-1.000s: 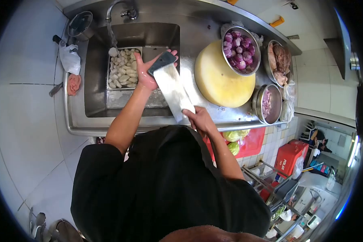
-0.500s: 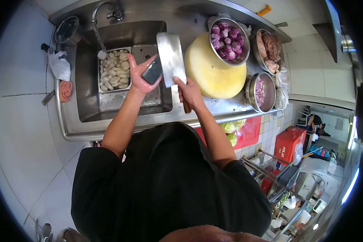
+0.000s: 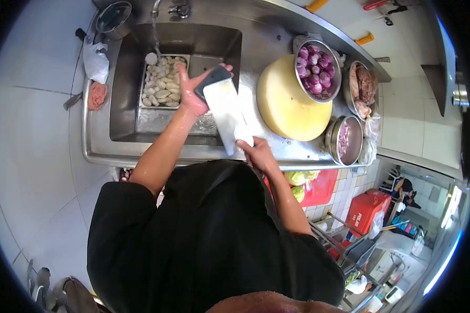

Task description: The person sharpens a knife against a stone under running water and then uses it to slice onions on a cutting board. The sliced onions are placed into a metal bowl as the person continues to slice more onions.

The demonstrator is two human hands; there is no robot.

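Note:
A dark grey whetstone (image 3: 212, 81) lies across the palm of my left hand (image 3: 192, 98), which is raised over the sink with the thumb stretched out on one side. Fingertips show past the far end of the stone. My right hand (image 3: 259, 155) grips a wide-bladed cleaver (image 3: 225, 112) by its handle, over the front of the counter. The far end of the blade overlaps the near edge of the stone, and the blade slants down from there towards my body. Most of the handle is hidden by my fingers.
In the sink (image 3: 125, 99), tap water runs onto a tray (image 3: 141, 106) of pale peeled pieces. Right of my hands sits a thick round yellow chopping block (image 3: 287, 104), partly under a colander (image 3: 335, 88) of purple onions. Bowls of meat (image 3: 365, 83) and chopped onion (image 3: 344, 141) stand farther right.
The cleaver has swung from upright beside the whetstone to slanting across its near edge, with its handle end nearer my body. The whole view has shifted slightly.

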